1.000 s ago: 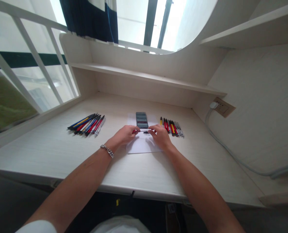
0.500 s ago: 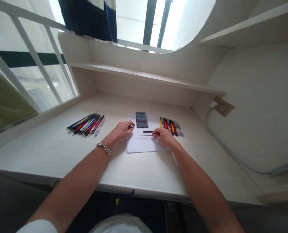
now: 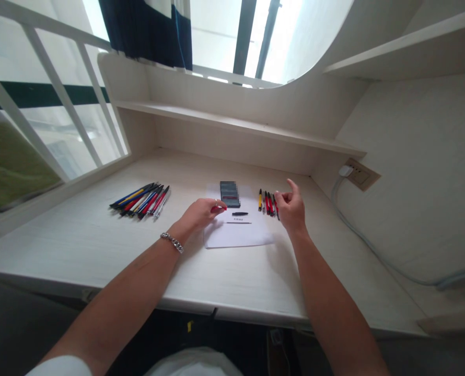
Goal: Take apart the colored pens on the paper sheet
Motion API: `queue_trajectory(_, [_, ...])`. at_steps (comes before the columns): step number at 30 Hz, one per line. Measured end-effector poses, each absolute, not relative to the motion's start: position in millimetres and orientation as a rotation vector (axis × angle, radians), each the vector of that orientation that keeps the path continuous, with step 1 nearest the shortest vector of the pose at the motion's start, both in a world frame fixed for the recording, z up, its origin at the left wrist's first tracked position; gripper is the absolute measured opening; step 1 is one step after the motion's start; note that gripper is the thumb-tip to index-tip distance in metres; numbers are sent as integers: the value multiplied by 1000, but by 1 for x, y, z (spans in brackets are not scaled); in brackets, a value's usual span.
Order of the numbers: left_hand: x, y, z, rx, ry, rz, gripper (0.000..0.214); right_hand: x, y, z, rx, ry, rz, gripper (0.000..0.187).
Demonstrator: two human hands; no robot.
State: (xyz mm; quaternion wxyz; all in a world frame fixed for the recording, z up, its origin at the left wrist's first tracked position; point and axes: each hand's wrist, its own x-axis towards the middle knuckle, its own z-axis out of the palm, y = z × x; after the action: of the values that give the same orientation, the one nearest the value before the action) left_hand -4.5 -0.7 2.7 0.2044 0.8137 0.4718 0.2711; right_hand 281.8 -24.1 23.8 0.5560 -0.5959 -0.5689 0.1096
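Red slim pen part [image 3: 224, 208], likely light, stiff plastic, best held midway: our left hand [image 3: 203, 212] pinches it; our right hand [image 3: 293, 209] has fingers apart.

Main light: daylight via window [image 3: 212, 36], upper ctr., w/ glare, glass blown out. Desk [image 3: 326, 261] mod. bright; floor area [image 3: 236, 331] below v. dark. Soft shadows nr. forearms [image 3: 142, 277]. Wide-angle distortion, upper RH shelf [image 3: 413, 55] stretched. Phone [image 3: 229, 193] screen pixelated. Small marks [image 3: 238, 219] on paper [image 3: 236, 237] appear too soft to ID.

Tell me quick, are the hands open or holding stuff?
Left hand: closed, pinching a small red piece.
Right hand: open, over some pens.
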Motion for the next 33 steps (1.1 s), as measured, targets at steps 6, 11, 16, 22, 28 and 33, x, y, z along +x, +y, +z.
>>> queue_trajectory(6, [6,-5,4,2375,1178,835,24,251,-21,4,-1349,-1570,738,36])
queue_trajectory(11, [15,-15,8,2449,1180,858,20,215,-26,-9,-1275,-1524,1181,34])
queue_trajectory(16, [18,-17,8,2568,1142,875,17,212,-29,-15,-1150,-1343,1428,34])
queue_trajectory(22, [19,-13,6,2660,1078,864,15,210,-30,-17,-1073,-1294,1569,22])
queue_trajectory(28, [19,-13,4,2626,1097,895,17,211,-31,-12,-1089,-1363,1534,12])
queue_trajectory(33, [14,-10,4,2554,1163,890,16,221,-29,-9,-1252,-1721,1136,17])
